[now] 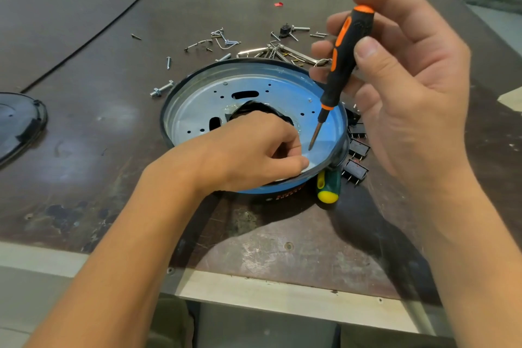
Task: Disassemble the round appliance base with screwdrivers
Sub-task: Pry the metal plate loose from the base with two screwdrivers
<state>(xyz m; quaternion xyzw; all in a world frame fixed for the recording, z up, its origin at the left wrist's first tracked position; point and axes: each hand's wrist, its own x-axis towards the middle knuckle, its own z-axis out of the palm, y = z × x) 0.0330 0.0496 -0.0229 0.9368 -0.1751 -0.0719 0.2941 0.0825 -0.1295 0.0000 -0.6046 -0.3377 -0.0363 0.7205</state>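
Screwdriver (pixel 343 59) in right hand (pixel 409 79) above base (pixel 197 104)

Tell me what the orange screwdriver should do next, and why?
Probably lower the orange screwdriver onto a screw left in the metal plate: the right hand holds it up over the round base, and the left hand grips the base.
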